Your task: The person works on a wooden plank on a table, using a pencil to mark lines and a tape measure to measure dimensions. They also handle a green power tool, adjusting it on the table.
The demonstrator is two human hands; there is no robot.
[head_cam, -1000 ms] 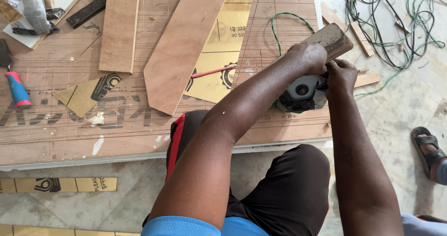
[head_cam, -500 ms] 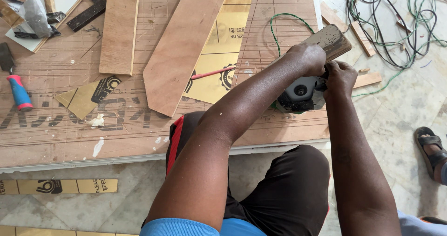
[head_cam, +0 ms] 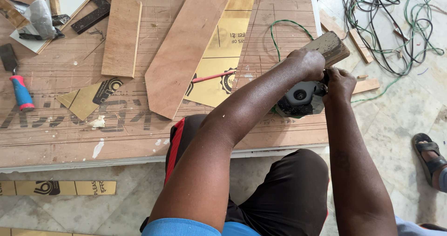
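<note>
My left hand [head_cam: 306, 63] grips a small dark piece of wood [head_cam: 330, 47] and holds it against a grey hand-held power saw [head_cam: 300, 98] at the right end of the plywood sheet [head_cam: 139, 124]. Just right of it, my right hand [head_cam: 339, 80] is closed on the top of that saw. The saw's blade and most of its body are hidden under my hands. A green cable [head_cam: 281, 31] loops on the sheet just behind the saw.
A long pointed plywood strip [head_cam: 186, 54], a rectangular board [head_cam: 122, 36], yellow laminate offcuts [head_cam: 223, 45] and a red pencil [head_cam: 212, 76] lie on the sheet. A red-and-blue-handled tool [head_cam: 19, 90] sits far left. Tangled cables [head_cam: 391, 26] cover the floor at right, beside another person's sandalled foot [head_cam: 430, 159].
My hands, the wood piece and the saw stay in place. The view has shifted only slightly.
</note>
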